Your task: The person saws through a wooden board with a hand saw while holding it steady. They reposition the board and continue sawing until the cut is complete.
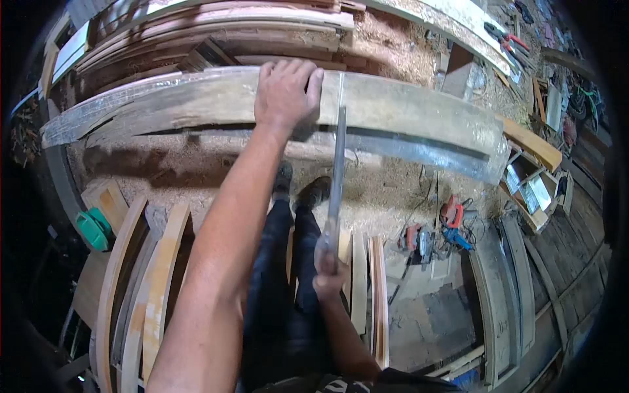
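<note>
A long, weathered wooden board lies across the view in front of me. My left hand presses on it from above, its fingers curled over the far edge. Down by my legs, my right hand is closed round the handle of a handsaw. The saw's blade appears nearly edge-on, and its far end meets the board just right of my left hand. A thin pale cut line runs across the board there, in line with the blade. The saw's handle is blurred and partly covered by my fingers.
Curved timber pieces stand at the lower left beside a green plastic object. Corded power tools lie at the right. Red-handled pliers rest at the upper right. Stacked planks lie beyond the board; sawdust covers the floor.
</note>
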The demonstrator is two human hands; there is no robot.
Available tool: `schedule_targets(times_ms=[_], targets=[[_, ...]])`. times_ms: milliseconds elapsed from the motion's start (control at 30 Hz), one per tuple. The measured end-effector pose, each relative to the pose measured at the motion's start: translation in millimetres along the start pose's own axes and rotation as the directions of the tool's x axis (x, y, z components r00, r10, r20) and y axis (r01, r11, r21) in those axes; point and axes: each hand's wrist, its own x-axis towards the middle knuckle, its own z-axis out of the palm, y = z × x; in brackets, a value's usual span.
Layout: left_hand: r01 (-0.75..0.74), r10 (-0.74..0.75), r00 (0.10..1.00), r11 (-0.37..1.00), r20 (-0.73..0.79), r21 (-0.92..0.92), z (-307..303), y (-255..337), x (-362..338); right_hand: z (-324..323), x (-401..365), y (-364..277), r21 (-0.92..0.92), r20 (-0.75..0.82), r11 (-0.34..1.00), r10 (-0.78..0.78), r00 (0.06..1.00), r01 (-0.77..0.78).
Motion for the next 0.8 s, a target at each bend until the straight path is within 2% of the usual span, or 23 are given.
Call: schedule_targets(times_ms=[33,67,100,133,167,233,267,300,333,367,433,500,567,600,667,700,733,800], targets=[[0.003,-0.003,1.000,1.000,-0.001,0.011,1,-2,2,4,21,8,0.010,0.009,1.000,-0.011,1.000,0.011],[-0.030,0.031,0.999,0.999,-0.031,0.030,2,-4,3,7,48,13,-0.305,-0.013,0.945,-0.131,0.991,0.120],[-0.024,0.024,1.000,0.999,-0.019,0.024,1,-4,2,12,73,17,-0.595,0.006,0.780,-0.238,0.971,0.195],[0.009,-0.010,0.999,0.999,0.033,0.039,-2,-3,2,38,126,-35,-0.295,0.058,0.940,-0.159,0.986,0.169],[0.043,-0.047,0.996,0.998,0.078,0.054,-3,0,1,58,165,-88,0.032,0.134,0.994,-0.105,0.985,0.102],[0.037,-0.038,0.997,0.999,0.072,0.020,-2,1,-1,55,140,-79,-0.111,0.088,0.990,-0.081,0.993,0.091],[0.027,-0.027,0.997,1.000,0.066,-0.003,-2,0,2,42,105,-59,-0.151,0.002,0.977,-0.150,0.989,0.149],[0.028,-0.027,0.997,1.000,0.073,-0.003,-1,-1,-1,25,55,-38,0.124,-0.049,0.989,0.085,0.995,-0.078],[0.023,-0.025,0.997,0.999,0.076,0.024,0,-1,-3,19,28,-32,0.394,-0.035,0.875,0.319,0.947,-0.280],[0.016,-0.020,0.998,0.998,0.064,0.058,1,-3,1,18,30,-15,0.396,-0.027,0.875,0.312,0.950,-0.277],[0.017,-0.020,0.997,0.999,0.072,0.040,-1,-2,-3,12,26,-7,0.113,-0.177,0.992,-0.031,0.984,0.051],[0.006,-0.009,0.999,0.999,0.049,0.044,-1,-1,0,29,109,-66,-0.119,0.088,0.990,-0.070,0.994,0.081],[-0.028,0.026,0.998,0.998,0.048,0.048,2,-4,4,55,172,-65,-0.008,0.135,0.989,-0.144,0.980,0.146],[-0.037,0.036,0.999,0.998,0.030,0.042,3,-4,2,56,180,-74,0.005,0.125,0.989,-0.147,0.981,0.148],[-0.052,0.052,0.999,0.998,-0.004,0.032,4,-7,-2,50,184,-96,0.135,0.255,0.989,0.028,0.966,-0.065],[-0.068,0.068,0.997,0.997,-0.020,0.033,5,-6,-8,49,179,-91,0.147,0.250,0.988,0.007,0.968,-0.045],[-0.078,0.079,0.996,0.997,-0.040,0.028,6,-7,-8,48,177,-84,0.175,0.265,0.981,-0.134,0.955,0.089],[-0.081,0.080,0.994,0.997,-0.069,-0.012,3,-7,-6,52,177,-67,0.278,0.249,0.891,-0.428,0.869,0.359]])
